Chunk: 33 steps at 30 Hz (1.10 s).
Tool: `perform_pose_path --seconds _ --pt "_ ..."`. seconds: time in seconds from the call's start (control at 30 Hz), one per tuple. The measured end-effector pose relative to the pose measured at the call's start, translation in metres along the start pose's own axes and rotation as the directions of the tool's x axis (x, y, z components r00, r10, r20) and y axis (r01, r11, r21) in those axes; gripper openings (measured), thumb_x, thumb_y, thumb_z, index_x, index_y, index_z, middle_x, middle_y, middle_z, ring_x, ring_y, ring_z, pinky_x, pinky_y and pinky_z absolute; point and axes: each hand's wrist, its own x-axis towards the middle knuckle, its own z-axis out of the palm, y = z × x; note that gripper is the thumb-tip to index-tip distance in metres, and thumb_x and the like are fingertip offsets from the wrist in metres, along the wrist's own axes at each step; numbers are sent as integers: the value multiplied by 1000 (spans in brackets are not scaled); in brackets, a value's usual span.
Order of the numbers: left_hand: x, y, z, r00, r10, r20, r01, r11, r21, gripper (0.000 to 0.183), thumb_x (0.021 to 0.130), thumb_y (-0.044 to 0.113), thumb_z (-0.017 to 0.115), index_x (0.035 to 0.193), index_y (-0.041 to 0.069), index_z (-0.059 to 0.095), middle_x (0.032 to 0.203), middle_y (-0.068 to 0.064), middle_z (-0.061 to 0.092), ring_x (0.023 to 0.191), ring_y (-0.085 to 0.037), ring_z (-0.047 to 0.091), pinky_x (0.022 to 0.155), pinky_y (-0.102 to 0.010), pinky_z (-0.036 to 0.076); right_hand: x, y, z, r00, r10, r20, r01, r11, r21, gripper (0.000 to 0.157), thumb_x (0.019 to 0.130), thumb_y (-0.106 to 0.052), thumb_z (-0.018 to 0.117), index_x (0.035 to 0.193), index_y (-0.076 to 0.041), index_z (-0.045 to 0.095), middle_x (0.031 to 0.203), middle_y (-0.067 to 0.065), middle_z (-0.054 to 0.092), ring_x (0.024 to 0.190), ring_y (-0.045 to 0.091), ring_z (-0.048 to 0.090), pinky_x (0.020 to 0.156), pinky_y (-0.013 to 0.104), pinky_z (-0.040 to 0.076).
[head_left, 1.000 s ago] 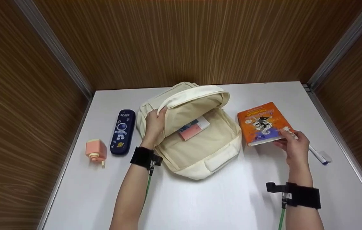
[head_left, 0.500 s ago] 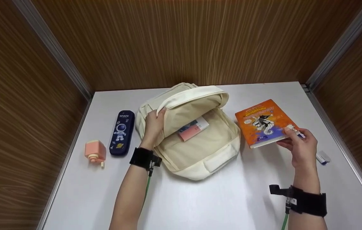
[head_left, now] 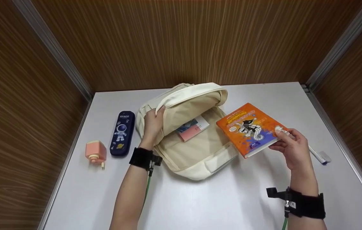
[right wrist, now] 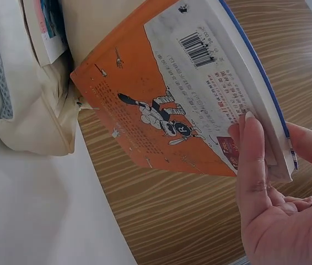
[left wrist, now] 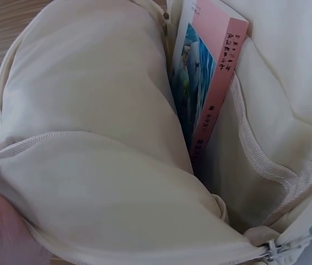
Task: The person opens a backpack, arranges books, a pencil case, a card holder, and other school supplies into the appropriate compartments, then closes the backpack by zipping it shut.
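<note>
A cream backpack [head_left: 197,156] lies unzipped in the middle of the table. My left hand [head_left: 153,123] pinches the edge of its front flap and holds it raised. Inside, partly under the flap, is a pink, white and blue book [left wrist: 222,61], its spine showing in the left wrist view. My right hand [head_left: 293,147] grips an orange and purple book [head_left: 248,127] by its lower right corner, thumb on the front cover. In the right wrist view its back cover shows, with fingers [right wrist: 252,149] against it. The orange book's left corner overlaps the backpack's right side.
Left of the backpack lies a navy pencil case [head_left: 122,134] with an astronaut. Beside it stands a pink and cream pencil sharpener-like block [head_left: 95,150]. A white marker [head_left: 318,156] lies by the right wrist. Wood-grain panels [head_left: 200,41] wall the table on three sides.
My right hand has lifted the orange book off the right side and carried it left to the backpack's edge, baring the marker. My left hand has stayed on the flap.
</note>
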Motion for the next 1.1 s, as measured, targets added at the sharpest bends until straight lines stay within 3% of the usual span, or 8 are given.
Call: perform_pose_path --seconds 0.2,0.43,0.7,0.87,1.1 --pt "-1 2 0 1000 -13 -14 13 1000 3 38 100 29 57 68 8 56 66 -4 51 65 -22 47 62 -34 40 1 12 12 997 53 59 -53 999 -14 24 98 -12 61 107 2 44 79 9 73 63 19 71 59 30 57" --pt "-1 3 1 1000 -18 -15 19 1000 8 38 100 31 57 69 8 57 67 -6 54 67 -22 49 65 -37 42 8 37 31 990 119 70 -118 993 -23 25 98 -15 61 109 1 46 78 8 72 62 19 70 58 29 57" --pt "-1 0 1 1000 -3 16 3 1000 -11 38 101 30 55 69 9 56 61 -1 45 60 -19 44 57 -31 37 20 73 42 956 271 113 -268 963 -37 35 103 -21 53 124 4 40 77 4 64 58 14 65 60 26 56" --pt "-1 0 1 1000 -2 -2 2 1000 10 37 100 30 56 72 6 61 66 -4 53 65 -21 48 63 -34 41 23 83 45 934 314 173 -289 945 -151 38 105 -20 49 126 10 39 82 6 64 66 15 68 68 29 57" --pt "-1 1 2 1000 -4 -4 4 1000 1 38 100 30 57 70 8 60 64 -3 51 64 -21 47 62 -34 40 26 90 55 921 332 202 -297 937 -183 37 107 -12 39 127 19 37 89 10 57 72 16 68 73 28 56"
